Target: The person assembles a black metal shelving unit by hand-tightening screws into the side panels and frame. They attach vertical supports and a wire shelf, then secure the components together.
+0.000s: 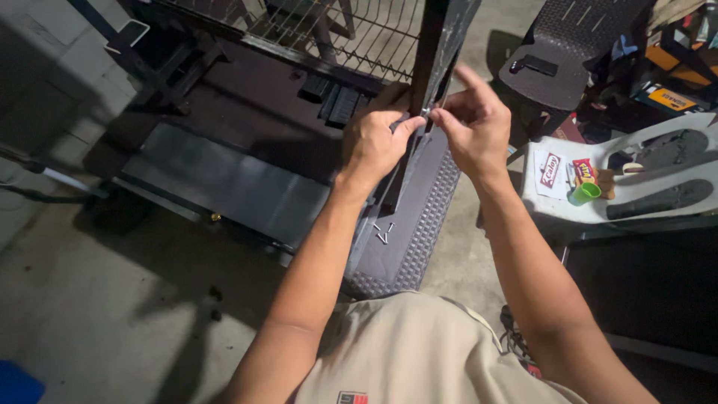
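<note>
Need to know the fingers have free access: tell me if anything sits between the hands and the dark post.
Nothing visible does. Left hand and right hand already meet on the post, fingers pinching a small bright part there.

Harsh overhead light, deep shadows, dim soft-focused edges.

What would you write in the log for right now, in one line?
left hand: grips dark upright post | right hand: pinches small silver piece at post | loose screws: on dark plastic stool
</note>
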